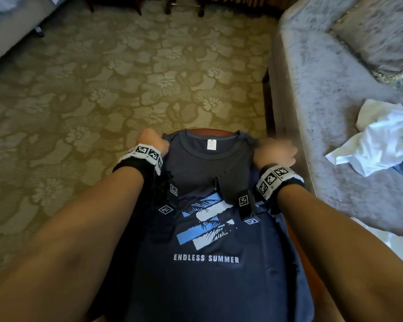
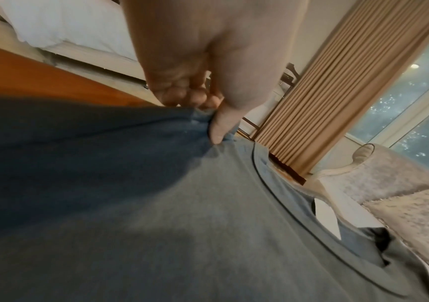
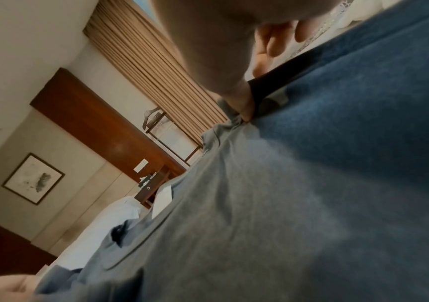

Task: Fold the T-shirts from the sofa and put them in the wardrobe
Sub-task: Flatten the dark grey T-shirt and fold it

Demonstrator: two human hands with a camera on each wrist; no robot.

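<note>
Navy T-shirt (image 1: 209,263) spread flat, both hands, left hand (image 1: 152,142) and right hand (image 1: 276,152), pinching its shoulders, white garment (image 1: 377,140) on sofa (image 1: 323,89)

1. My head camera looks steeply down and forward from above, over both forearms, onto the navy T-shirt (image 1: 207,252) spread on the desk (image 1: 209,130), with the patterned carpet (image 1: 126,77) beyond and the grey sofa (image 1: 323,101) along the right edge.
2. My left wrist camera sits very low and close, just above the shirt fabric (image 2: 182,214), looking along the left hand (image 2: 203,61) toward the collar, the curtain (image 2: 337,81) and the window (image 2: 420,92).
3. My right wrist camera is equally low and tilted, looking past the right hand (image 3: 221,51) across the shirt (image 3: 273,204) toward the curtain (image 3: 156,71) and the framed picture (image 3: 33,178).
4. All three views share the shirt's collar area; both wrist views share the curtain.
</note>
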